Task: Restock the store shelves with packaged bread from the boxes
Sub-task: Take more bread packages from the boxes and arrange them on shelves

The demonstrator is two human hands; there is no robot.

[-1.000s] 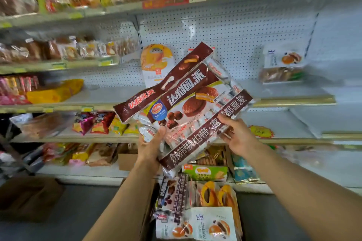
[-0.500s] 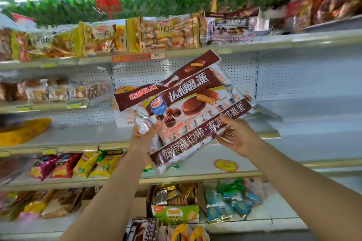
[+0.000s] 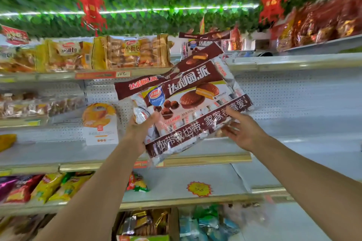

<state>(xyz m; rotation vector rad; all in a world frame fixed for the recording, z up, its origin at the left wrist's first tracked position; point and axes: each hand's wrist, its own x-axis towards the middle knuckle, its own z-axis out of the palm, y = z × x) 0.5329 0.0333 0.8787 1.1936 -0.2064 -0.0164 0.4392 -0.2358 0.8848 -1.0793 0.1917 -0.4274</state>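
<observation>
Brown-and-silver pie packs [image 3: 188, 100], two stacked and tilted, top edge toward 1 o'clock, held up mid-frame before the white pegboard shelving. Gripped at 8 o'clock by the left hand [image 3: 140, 131], thumb curled over the front film. Supported at 4 o'clock by the right hand [image 3: 244, 131], fingers spread fairly straight along the lower edge. At 10 o'clock, yellow bread bags [image 3: 109, 53] lined on the top shelf [image 3: 293, 60], with a matching brown pack [image 3: 203, 43] standing at 12 o'clock. At 9 o'clock, an orange-and-white packet [image 3: 100, 123] upright on the middle shelf. At 7 o'clock, snack bags [image 3: 45, 186] below.
</observation>
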